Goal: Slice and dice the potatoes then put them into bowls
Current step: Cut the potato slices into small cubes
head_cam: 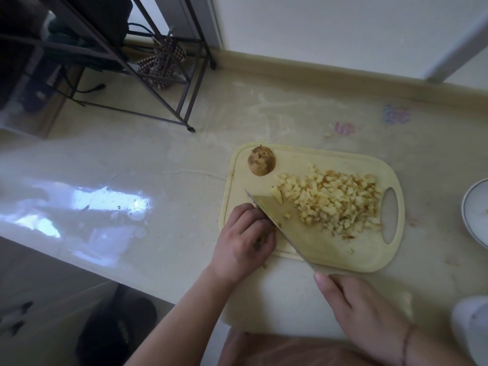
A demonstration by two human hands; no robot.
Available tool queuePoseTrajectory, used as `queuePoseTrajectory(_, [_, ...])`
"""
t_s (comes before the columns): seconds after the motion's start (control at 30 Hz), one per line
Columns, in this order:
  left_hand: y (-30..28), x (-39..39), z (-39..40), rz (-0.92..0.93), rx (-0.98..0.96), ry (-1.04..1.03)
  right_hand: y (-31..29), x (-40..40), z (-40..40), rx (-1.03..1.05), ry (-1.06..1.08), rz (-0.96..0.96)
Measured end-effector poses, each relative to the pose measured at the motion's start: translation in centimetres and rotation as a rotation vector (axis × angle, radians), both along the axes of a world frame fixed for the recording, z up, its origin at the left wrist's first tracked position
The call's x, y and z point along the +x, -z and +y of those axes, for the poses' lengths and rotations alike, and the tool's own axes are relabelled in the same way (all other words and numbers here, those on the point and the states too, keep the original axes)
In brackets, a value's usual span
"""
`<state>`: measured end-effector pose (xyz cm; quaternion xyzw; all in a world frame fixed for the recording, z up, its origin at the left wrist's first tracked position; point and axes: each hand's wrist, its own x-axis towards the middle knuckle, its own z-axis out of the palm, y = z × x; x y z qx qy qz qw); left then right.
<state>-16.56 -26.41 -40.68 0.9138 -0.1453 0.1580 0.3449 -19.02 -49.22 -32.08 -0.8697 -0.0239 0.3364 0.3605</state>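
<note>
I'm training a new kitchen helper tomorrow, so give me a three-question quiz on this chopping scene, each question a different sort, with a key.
1. True or false: the diced potato lies in the bowl.
2. Which hand grips the knife? A) left hand B) right hand C) neither
3. Fill in: the unpeeled potato piece sits at the far left corner of the ____.

Key
1. False: the dice are heaped on the cutting board.
2. B: the right hand holds the handle; the left hand steadies what is being cut.
3. cutting board
</note>
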Motion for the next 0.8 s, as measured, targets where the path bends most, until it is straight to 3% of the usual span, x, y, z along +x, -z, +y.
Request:
queuePoseTrajectory(0.37, [0.0, -0.2, 0.0, -0.021, 0.029, -0.006, -0.6, 1.8, 0.4, 0.047, 0.078, 0.069])
queuePoseTrajectory(0.8, [0.1, -0.9, 0.1, -0.013, 0.001, -0.014, -1.7, 0.0, -0.4, 0.037, 0.004, 0.117])
